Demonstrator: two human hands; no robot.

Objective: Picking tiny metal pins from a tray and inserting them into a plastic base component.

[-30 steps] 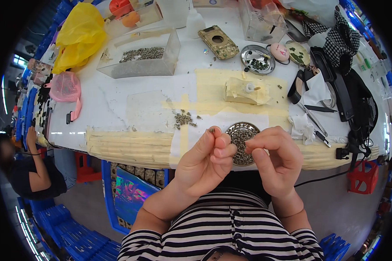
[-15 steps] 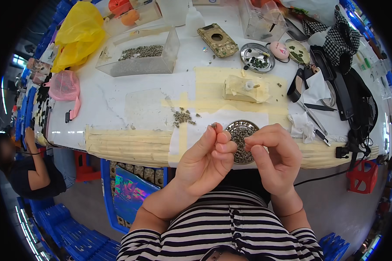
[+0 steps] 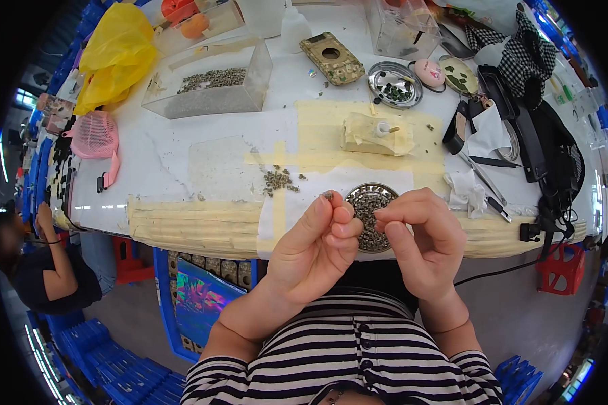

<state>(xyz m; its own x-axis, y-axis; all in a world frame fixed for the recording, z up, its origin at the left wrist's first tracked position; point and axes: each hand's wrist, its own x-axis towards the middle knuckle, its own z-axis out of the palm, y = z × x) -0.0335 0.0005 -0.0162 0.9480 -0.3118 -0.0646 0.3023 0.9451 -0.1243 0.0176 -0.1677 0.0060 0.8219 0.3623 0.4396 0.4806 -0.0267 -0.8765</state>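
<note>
Between the thumb and forefinger of my left hand (image 3: 312, 250), a tiny grey-brown part (image 3: 328, 196) is pinched, its tip just showing. My right hand (image 3: 427, 243) is closed beside it, thumb and forefinger pressed together; whatever they hold is hidden or too small to make out. Under and between the hands stands a round metal dish (image 3: 370, 187) full of small grey-brown parts (image 3: 367, 216), partly covered by my fingers. A loose pile of similar parts (image 3: 278, 180) lies on the table left of my left hand.
Beyond the dish sits a tape-wrapped block (image 3: 378, 137) with a white peg. Farther back are a camouflage-patterned piece (image 3: 332, 59), a metal plate of green bits (image 3: 395, 85) and a clear bin (image 3: 209, 101). Tweezers (image 3: 481, 175) and a knife (image 3: 498, 210) lie right. A person (image 3: 47, 270) sits far left.
The table and its things have shifted slightly left and up in the picture. Both hands keep nearly the same pose, the left still pinching its tiny part.
</note>
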